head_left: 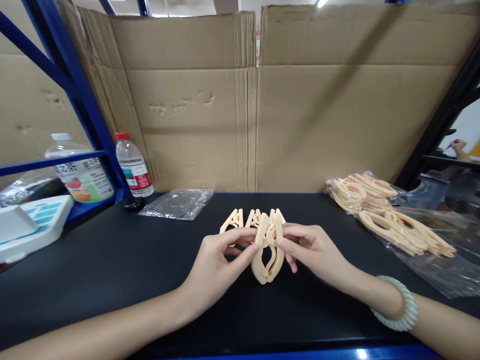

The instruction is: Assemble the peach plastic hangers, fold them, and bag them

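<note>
A beige plastic folding hanger [258, 267] is held upright in front of me, its two arms folded down side by side. My left hand [219, 257] pinches its left arm between thumb and fingers. On the other side, my right hand [318, 250] grips the right arm near the top, thumb in front. Just behind lie several similar beige hangers [237, 218] in a row on the black table [180, 265], partly hidden by my hands and the held one.
At the right, clear bags [423, 270] hold several more beige hangers [405, 232]. A flat clear plastic bag [178, 204] lies at back left beside a water bottle [134, 167]. Cardboard [187, 125] walls the back. Another person's hand [458, 146] shows at far right.
</note>
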{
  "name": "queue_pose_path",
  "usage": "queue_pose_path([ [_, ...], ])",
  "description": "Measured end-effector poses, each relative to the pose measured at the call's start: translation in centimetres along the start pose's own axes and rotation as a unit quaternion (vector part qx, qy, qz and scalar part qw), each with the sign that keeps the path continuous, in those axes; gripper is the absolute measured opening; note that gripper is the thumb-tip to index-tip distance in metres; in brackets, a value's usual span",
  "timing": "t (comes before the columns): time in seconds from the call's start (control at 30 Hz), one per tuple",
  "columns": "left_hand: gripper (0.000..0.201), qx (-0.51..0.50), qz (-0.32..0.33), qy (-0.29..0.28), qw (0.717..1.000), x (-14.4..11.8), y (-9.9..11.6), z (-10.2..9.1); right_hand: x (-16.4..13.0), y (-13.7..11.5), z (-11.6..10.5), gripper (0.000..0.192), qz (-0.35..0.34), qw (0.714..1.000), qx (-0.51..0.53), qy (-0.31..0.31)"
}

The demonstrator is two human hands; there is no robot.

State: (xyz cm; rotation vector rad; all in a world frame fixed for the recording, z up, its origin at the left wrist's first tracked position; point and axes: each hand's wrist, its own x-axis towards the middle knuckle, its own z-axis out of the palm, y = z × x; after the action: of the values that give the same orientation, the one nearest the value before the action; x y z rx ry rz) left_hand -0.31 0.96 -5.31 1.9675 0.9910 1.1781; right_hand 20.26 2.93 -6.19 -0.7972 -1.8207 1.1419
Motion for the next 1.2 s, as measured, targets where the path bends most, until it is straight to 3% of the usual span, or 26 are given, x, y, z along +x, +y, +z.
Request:
queue_pose_path([
  [0.17,0.024,0.012,0.021,0.015,1.000,-0.16,-0.07,0.04,-0.14,-0.20,0.07,0.028,-0.033,0.999,-0.009,0.004],
  [0.47,0.019,0.013,-0.004,0.039,0.999,-0.10,-0.42,0.24,-0.02,-0.09,0.15,0.029,-0.031,0.999,-0.011,-0.014],
  [0.63,0.019,0.018,0.016,0.029,0.999,-0.12,-0.47,0.39,-0.04,-0.31,0.25,0.028,-0.013,1.000,0.003,-0.028],
  [0.87,0.019,0.003,-0.025,0.015,1.000,0.08,-0.06,0.31,0.07,-0.36,0.09,0.029,0.003,0.999,-0.021,-0.029],
  [1.2,0.019,0.051,0.034,0.012,0.998,-0.04,-0.36,0.17,0.35,0.40,-0.03,0.026,0.022,0.998,0.048,-0.019],
])
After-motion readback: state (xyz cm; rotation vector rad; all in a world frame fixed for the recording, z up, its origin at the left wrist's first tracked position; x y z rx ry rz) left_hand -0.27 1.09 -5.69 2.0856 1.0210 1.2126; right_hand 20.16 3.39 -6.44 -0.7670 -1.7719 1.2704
